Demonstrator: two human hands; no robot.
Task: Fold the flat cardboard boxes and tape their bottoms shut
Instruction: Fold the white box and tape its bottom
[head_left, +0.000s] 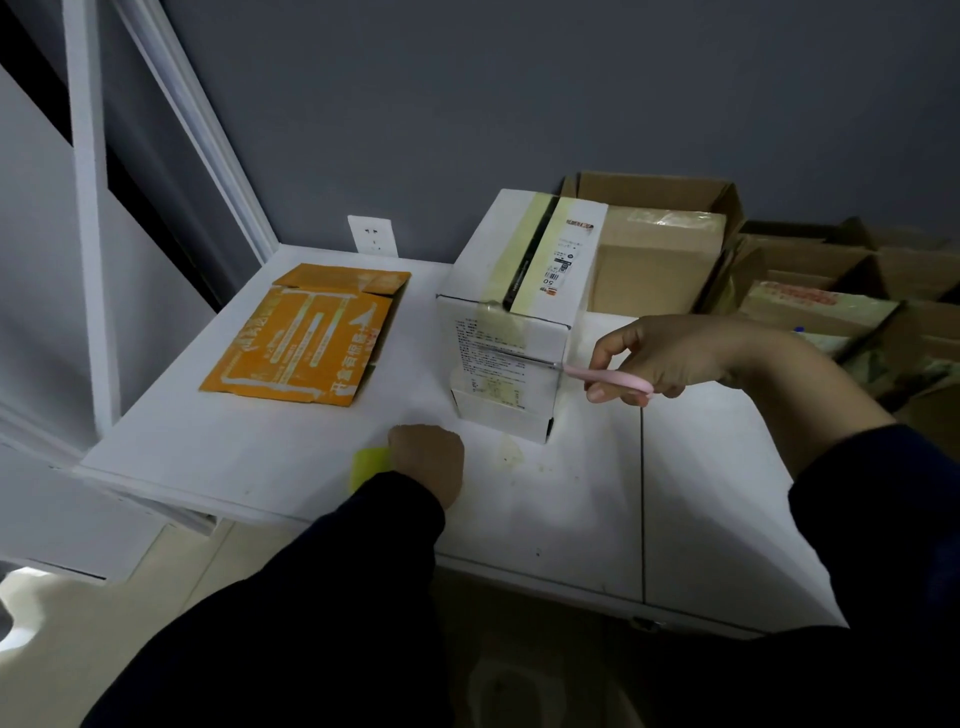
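Note:
A white folded box (511, 317) stands on the white table (545, 509), with yellowish tape running over its top and down its near face. My right hand (670, 353) grips pink-handled scissors (610, 378), whose blade lies across the tape on the box's near face. My left hand (428, 462) grips a yellow tape roll (366, 465) on the table in front of the box. An orange flat cardboard box (306, 338) lies on the table to the left.
Several open brown cardboard boxes (670, 249) are stacked behind and to the right of the table. A wall socket (372, 235) sits on the grey wall. White shelving frames (93, 208) stand at the left.

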